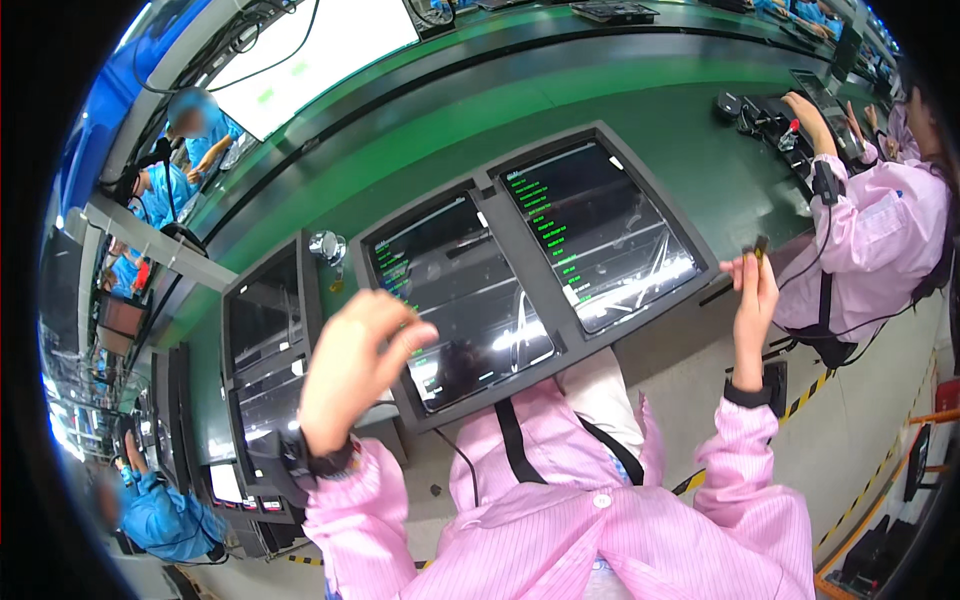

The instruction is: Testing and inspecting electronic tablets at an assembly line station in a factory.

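Note:
Two dark tablets lie side by side in a black two-slot tray: the left tablet (455,290) and the right tablet (600,235). Both screens show a column of green text lines. Over the left tablet's lower left part hovers my left hand (360,365), slightly blurred. Its fingers bend loosely with the thumb apart, and nothing shows between them. Beyond the tray's right edge, my right hand (755,300) is raised, pinching a small dark piece with a yellowish tint (761,245) between thumb and fingers. That piece is too small to name.
A second black tray (312,270) with dark tablets stands at the left. Between the trays is a small clear, shiny object (328,246). The green bench (420,180) runs behind. On the right, a co-worker in a pink coat (880,225) handles a device.

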Action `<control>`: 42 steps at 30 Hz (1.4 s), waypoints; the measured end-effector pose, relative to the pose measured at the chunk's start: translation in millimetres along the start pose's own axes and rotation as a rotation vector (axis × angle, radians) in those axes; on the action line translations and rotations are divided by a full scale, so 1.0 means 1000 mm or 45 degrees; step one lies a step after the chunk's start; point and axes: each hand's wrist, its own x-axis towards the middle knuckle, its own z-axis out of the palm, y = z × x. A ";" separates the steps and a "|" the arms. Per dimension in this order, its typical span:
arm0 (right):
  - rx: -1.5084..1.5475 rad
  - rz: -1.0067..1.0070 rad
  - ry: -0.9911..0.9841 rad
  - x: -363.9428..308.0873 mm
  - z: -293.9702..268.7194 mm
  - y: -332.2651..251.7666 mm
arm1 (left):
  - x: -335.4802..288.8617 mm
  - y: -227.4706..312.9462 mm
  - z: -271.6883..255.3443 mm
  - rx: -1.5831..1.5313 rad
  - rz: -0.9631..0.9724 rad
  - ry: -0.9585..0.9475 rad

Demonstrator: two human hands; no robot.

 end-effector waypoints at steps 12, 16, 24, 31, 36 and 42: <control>-0.288 -0.063 -0.329 0.049 0.049 0.015 | 0.082 -0.008 -0.071 0.619 0.685 0.119; -0.222 0.047 -0.201 0.054 0.046 0.029 | 0.105 -0.022 -0.037 0.412 0.794 -0.153; -0.248 0.046 -0.173 0.047 0.051 0.022 | 0.116 -0.047 0.080 -0.012 0.897 -0.655; -0.229 0.074 -0.163 0.048 0.049 0.020 | 0.144 -0.042 0.090 -0.281 0.813 -0.811; -0.269 0.121 -0.164 0.043 0.044 0.013 | 0.170 -0.041 0.094 -0.295 0.700 -1.369; -0.465 0.231 -0.295 0.037 0.032 -0.016 | 0.186 -0.038 0.091 -0.420 0.571 -1.694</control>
